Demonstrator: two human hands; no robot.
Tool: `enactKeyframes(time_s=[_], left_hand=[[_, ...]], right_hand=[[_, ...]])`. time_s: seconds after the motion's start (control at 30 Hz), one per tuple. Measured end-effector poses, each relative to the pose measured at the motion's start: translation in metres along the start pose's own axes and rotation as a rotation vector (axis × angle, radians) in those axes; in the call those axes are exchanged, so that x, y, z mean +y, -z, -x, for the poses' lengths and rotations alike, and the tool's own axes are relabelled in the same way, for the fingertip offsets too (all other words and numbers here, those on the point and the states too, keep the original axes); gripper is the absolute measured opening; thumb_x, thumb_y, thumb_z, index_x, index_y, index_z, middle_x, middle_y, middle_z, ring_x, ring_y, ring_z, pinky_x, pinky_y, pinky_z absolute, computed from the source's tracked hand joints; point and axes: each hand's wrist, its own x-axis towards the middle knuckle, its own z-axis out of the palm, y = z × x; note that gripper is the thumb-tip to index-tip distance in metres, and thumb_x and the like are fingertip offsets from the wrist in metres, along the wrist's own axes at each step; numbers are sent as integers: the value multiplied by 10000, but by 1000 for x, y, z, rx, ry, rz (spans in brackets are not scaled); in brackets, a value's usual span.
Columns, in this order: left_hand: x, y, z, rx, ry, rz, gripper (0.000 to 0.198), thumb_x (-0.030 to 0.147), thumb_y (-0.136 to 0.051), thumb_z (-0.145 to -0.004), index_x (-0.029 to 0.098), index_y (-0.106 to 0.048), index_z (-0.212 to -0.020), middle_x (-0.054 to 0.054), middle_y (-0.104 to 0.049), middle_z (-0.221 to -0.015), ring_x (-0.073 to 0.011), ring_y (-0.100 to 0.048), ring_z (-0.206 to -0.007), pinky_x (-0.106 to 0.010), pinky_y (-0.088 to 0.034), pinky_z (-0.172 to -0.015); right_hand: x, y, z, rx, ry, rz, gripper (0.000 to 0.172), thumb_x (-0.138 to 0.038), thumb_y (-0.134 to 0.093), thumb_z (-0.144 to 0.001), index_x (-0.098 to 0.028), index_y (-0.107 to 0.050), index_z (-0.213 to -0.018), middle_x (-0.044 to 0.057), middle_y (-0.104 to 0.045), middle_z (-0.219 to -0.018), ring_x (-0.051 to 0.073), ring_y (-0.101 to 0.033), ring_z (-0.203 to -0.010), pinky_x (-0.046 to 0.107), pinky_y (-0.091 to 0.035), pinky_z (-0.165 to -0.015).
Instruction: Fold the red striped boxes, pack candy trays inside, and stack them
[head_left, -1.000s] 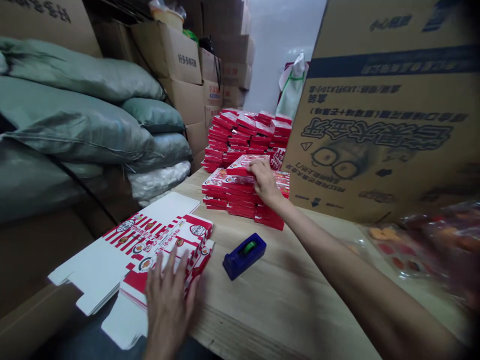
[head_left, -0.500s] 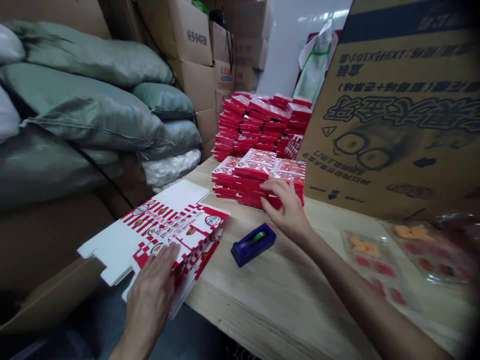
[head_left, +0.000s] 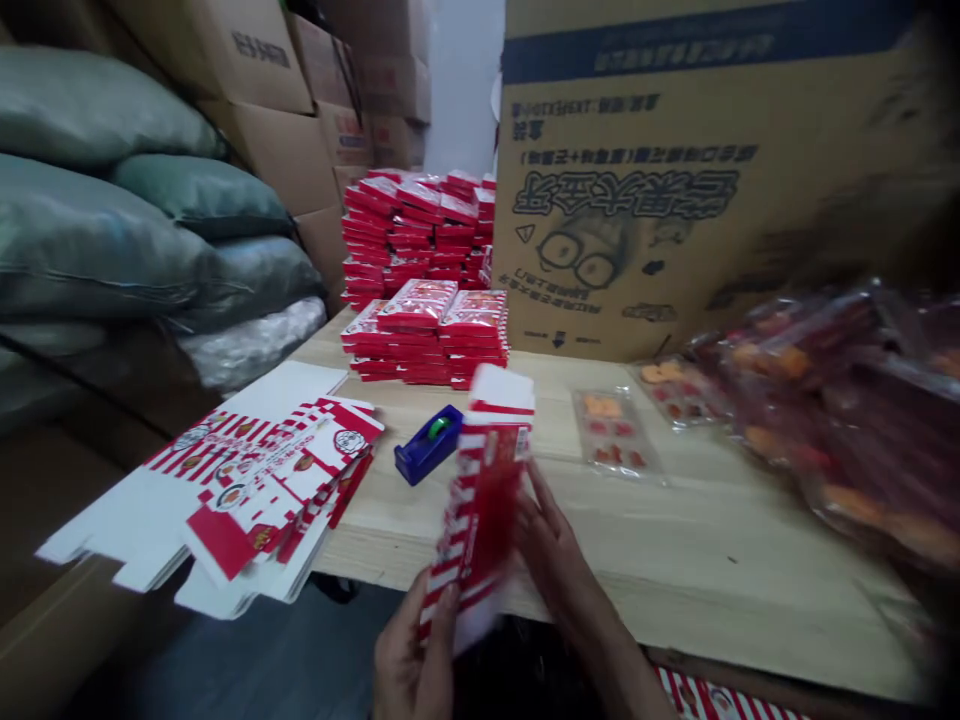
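A red-and-white striped paper box [head_left: 487, 480], slightly blurred, is held up tilted over the front edge of the table. My left hand [head_left: 416, 650] grips its lower left end, thumb across the near face. Against the box's right side is my right hand [head_left: 559, 560], its fingers partly hidden behind the box. Left of the box stands a blue tape dispenser [head_left: 427, 445] with a green roll. Flat printed box blanks [head_left: 277, 470] lie in a pile at the table's left edge.
Filled red boxes [head_left: 431, 330] are stacked at the back, with a taller pile [head_left: 420, 225] behind. A gummy candy pack [head_left: 611, 430] lies right of the middle, more bagged packs [head_left: 847, 420] at far right. A large carton [head_left: 622, 200] stands behind; sacks [head_left: 97, 230] line the left.
My left hand has left the blanks' pile, and a striped box is now between both hands. My right hand has come back from the stacked boxes. The view has turned right.
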Motion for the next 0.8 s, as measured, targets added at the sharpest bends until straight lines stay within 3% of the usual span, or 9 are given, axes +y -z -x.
enactKeyframes(time_s=[0.07,0.1,0.17,0.23,0.33,0.47,0.6,0.7,0.8], left_hand=[[-4,-11,2,-84,189,136,463,455,-553,-1012,237,-603,-1418,-121,-766,-1252,-318,-761,-1087,-439,-655,-878],[-3,-12,-2,-116,189,125,519,462,-565,-1005,239,-538,-1473,-135,-735,-1308,-326,-742,-1130,-462,-646,-894],[3,-10,-16,-108,6,-60,597,422,-616,-985,269,-438,-1534,-142,-628,-1458,-328,-651,-1284,-512,-584,-1012],[17,-6,-34,-72,-299,-335,618,349,-650,-970,292,-413,-1538,-130,-519,-1552,-316,-518,-1416,-551,-468,-1141],[36,-8,-56,-271,-570,-542,511,281,-633,-982,275,-479,-1469,-120,-584,-1434,-295,-510,-1368,-537,-419,-1152],[41,-20,-64,-493,-524,-622,320,302,-704,-936,225,-615,-1234,-100,-669,-1185,-294,-573,-1156,-509,-453,-1039],[34,-28,-52,-665,-453,-482,45,265,-654,-971,240,-654,-1009,-26,-695,-1021,-222,-628,-1040,-510,-326,-1169],[27,-29,-40,-499,-458,-409,208,263,-671,-961,266,-647,-1168,-39,-696,-1167,-230,-608,-1189,-529,-192,-1256],[13,-26,-24,-194,-295,-371,441,317,-683,-954,256,-559,-1373,-96,-628,-1372,-270,-543,-1335,-532,-301,-1221]], right_hand=[[-19,18,26,76,-94,60,632,-470,-855,-792,-329,-630,-1366,85,-757,-1286,308,-703,-1202,496,-561,-1003],[-26,26,39,90,-130,93,561,-450,-846,-809,-291,-668,-1317,98,-771,-1252,319,-718,-1172,504,-574,-981],[-34,38,62,93,-159,169,475,-463,-831,-824,-250,-720,-1234,113,-785,-1210,335,-730,-1142,520,-580,-976],[-33,43,80,72,-154,272,427,-473,-809,-846,-250,-744,-1204,111,-774,-1239,333,-711,-1182,530,-540,-1048],[-21,43,98,30,-149,392,382,-476,-779,-875,-274,-760,-1199,97,-744,-1307,316,-653,-1280,522,-454,-1153],[-3,39,116,125,-143,371,419,-493,-794,-854,-320,-740,-1232,64,-717,-1359,304,-617,-1329,533,-419,-1185],[9,44,128,175,-269,286,434,-492,-860,-778,-314,-753,-1160,56,-785,-1219,323,-704,-1197,604,-457,-1131],[8,49,131,245,-338,189,503,-472,-915,-707,-296,-746,-1147,55,-806,-1168,328,-747,-1109,611,-502,-1084],[3,53,130,409,-394,-4,566,-474,-934,-671,-265,-728,-1155,72,-807,-1175,357,-745,-1129,593,-541,-1051]])
